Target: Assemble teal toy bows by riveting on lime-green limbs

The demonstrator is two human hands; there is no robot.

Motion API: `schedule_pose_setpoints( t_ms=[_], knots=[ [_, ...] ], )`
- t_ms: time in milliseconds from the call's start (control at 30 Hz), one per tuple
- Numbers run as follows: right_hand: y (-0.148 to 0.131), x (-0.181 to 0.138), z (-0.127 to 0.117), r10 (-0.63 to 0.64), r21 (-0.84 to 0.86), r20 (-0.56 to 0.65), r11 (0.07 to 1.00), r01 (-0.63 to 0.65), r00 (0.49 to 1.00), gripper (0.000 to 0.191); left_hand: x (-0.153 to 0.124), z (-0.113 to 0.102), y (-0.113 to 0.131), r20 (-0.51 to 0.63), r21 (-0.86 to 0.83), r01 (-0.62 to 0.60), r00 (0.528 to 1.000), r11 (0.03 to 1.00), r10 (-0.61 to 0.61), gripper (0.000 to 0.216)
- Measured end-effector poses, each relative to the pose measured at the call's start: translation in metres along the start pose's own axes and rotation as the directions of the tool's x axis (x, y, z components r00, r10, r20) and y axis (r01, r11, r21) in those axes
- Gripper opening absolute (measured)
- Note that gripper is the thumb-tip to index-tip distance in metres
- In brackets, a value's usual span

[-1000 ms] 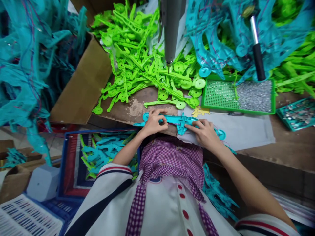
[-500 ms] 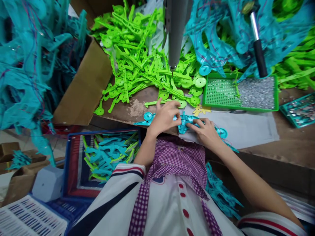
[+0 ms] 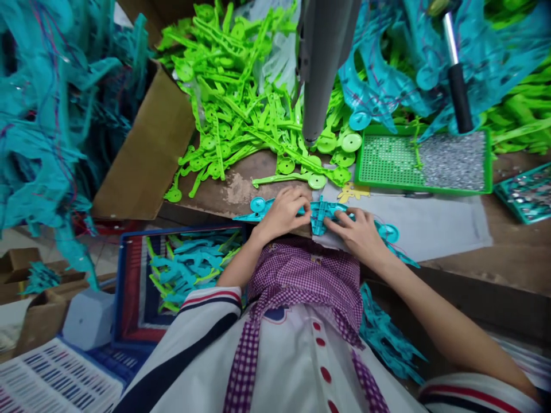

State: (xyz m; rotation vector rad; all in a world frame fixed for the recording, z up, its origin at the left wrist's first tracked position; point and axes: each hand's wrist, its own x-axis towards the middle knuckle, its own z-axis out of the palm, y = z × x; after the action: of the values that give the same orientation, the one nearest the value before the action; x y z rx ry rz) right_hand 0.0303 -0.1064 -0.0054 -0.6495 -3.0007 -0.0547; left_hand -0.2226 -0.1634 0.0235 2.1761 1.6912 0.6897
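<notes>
A long teal plastic part [image 3: 319,214] with round discs toward its ends lies along the front edge of the workbench. Over its left half, my left hand [image 3: 282,213] is closed, its fingers curled down and the thumb bent in toward the middle. My right hand [image 3: 358,230] grips the right half, fingers bent over the top. Thin reddish wire shows near the right disc [image 3: 388,232]. The fingertips hide some of the part. Above my hands hangs a grey powered screwdriver [image 3: 322,80], apart from the part.
Lime-green plastic pieces [image 3: 241,109] pile up behind my hands. A green tray [image 3: 387,186] of small metal fasteners stands at right, beneath a black-handled hammer [image 3: 460,100]. A yellow piece [image 3: 353,192] lies nearby. Cardboard [image 3: 142,143] and a blue crate [image 3: 118,287] are at left.
My left hand's raised finger has come down and the hand sits slightly lower. The screwdriver appears larger and a little lower and farther right. My right hand has barely moved.
</notes>
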Motion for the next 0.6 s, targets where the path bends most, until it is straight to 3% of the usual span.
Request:
schedule_pose_setpoints(
  t_ms=[167,267,367,433,533,600],
  knots=[
    [0.004,0.001,0.007,0.04,0.072,-0.001,0.997,-0.039,0.999,0.052,-0.028,-0.006,-0.016,-0.173,0.111,0.108,0.981,0.988,-0.088,0.004],
    [0.014,-0.002,0.001,0.058,0.209,-0.046,0.977,-0.047,0.997,0.047,-0.031,-0.013,-0.023,-0.273,0.061,0.12,0.957,0.991,-0.099,0.01],
    [0.018,-0.017,-0.019,0.137,0.304,-0.188,0.95,-0.075,0.972,0.05,-0.035,-0.015,-0.029,-0.368,-0.102,0.154,0.912,0.983,-0.181,0.018],
    [0.013,-0.034,-0.032,0.269,0.315,-0.239,0.93,-0.187,0.933,0.056,-0.037,-0.014,-0.035,-0.408,-0.275,0.213,0.857,0.938,-0.314,0.021],
    [-0.004,-0.058,-0.034,0.345,0.228,-0.17,0.925,-0.304,0.923,0.054,-0.041,-0.015,-0.044,-0.345,-0.583,0.276,0.767,0.764,-0.541,0.028],
    [-0.012,-0.067,-0.03,0.359,0.184,-0.151,0.926,-0.331,0.921,0.034,-0.041,-0.019,-0.051,-0.278,-0.712,0.277,0.733,0.645,-0.621,0.034]
  ],
)
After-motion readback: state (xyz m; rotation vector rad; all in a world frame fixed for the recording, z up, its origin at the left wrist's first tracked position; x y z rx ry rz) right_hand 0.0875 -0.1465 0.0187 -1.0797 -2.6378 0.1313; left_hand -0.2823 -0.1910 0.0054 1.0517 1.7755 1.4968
